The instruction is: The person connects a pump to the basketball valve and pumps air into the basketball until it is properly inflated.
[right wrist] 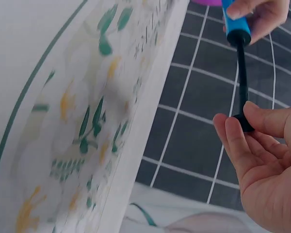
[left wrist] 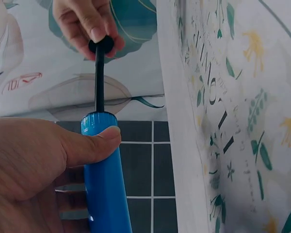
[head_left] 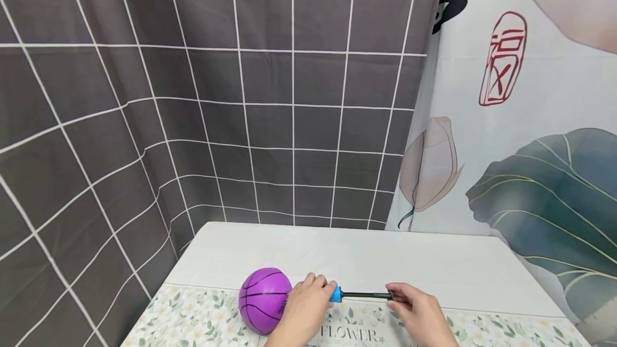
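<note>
A blue hand pump with a black rod lies level above the table, its rod drawn well out of the barrel. My left hand wraps around the blue barrel, thumb along its top near the collar. With thumb and fingertips, my right hand pinches the black knob at the rod's end. A purple ball with black basketball lines sits just left of my left hand, which covers part of its right side. The barrel's far end is hidden behind that hand, so I cannot tell whether it touches the ball.
The table has a plain white back part and a floral cloth in front, printed with lettering. A dark grey curtain with white grid lines stands behind and to the left. At right hangs a white curtain with leaf prints.
</note>
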`<action>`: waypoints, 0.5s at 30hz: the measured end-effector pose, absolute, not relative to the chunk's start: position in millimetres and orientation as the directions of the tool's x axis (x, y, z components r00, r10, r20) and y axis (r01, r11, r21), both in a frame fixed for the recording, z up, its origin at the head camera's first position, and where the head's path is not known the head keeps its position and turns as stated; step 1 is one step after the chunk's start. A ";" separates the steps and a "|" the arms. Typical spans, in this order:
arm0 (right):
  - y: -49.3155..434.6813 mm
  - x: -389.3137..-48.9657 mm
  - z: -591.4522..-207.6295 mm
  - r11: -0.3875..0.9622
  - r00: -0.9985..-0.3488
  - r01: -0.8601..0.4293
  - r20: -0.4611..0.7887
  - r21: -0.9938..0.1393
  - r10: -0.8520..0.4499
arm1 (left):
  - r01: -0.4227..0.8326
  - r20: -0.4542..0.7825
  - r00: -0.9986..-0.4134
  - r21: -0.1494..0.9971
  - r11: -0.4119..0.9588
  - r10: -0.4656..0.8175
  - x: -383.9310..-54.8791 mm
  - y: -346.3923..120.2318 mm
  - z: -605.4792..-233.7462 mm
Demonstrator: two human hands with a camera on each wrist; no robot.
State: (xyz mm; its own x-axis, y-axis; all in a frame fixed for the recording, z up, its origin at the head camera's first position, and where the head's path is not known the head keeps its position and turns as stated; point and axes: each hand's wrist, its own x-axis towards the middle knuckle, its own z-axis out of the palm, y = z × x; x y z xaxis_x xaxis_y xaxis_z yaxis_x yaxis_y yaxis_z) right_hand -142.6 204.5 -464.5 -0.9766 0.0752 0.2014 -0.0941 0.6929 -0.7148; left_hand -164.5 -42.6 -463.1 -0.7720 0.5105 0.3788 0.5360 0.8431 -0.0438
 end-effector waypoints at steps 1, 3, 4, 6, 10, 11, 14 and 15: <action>201.4 -142.8 -464.8 0.694 -0.976 -0.107 0.210 -0.712 0.065 | 0.535 0.380 -0.769 -0.055 0.843 0.513 -164.3 -41.8 -462.9; 194.1 -143.2 -465.5 0.693 -0.975 -0.129 0.219 -0.710 0.043 | 0.533 0.380 -0.766 -0.074 0.843 0.518 -164.0 -40.2 -463.0; 190.4 -143.5 -465.9 0.691 -0.975 -0.141 0.222 -0.709 0.029 | 0.532 0.376 -0.767 -0.081 0.843 0.520 -163.8 -39.3 -463.0; 182.6 -144.3 -466.4 0.690 -0.973 -0.173 0.230 -0.703 -0.009 | 0.528 0.364 -0.771 -0.095 0.844 0.523 -163.1 -37.3 -462.7; 167.4 -146.1 -465.6 0.681 -0.964 -0.246 0.250 -0.690 -0.095 | 0.530 0.348 -0.770 -0.120 0.840 0.535 -161.4 -33.6 -461.8; 164.2 -146.6 -465.3 0.677 -0.959 -0.268 0.258 -0.685 -0.118 | 0.532 0.348 -0.768 -0.121 0.838 0.537 -160.8 -33.0 -461.8; 155.7 -148.9 -465.0 0.667 -0.945 -0.320 0.279 -0.673 -0.172 | 0.536 0.350 -0.768 -0.108 0.837 0.537 -160.6 -33.4 -462.3; 153.4 -149.7 -465.1 0.665 -0.943 -0.326 0.276 -0.672 -0.184 | 0.535 0.354 -0.770 -0.092 0.839 0.530 -160.8 -34.3 -462.5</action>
State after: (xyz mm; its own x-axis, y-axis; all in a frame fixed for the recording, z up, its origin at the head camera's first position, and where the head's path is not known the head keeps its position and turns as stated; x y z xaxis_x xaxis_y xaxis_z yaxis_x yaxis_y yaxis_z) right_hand -149.7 153.4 -465.1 -0.9434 -0.1837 0.2761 -0.3261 0.6649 -0.6719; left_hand -160.8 -34.3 -462.5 -0.7704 0.5304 0.3538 0.5355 0.8395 -0.0925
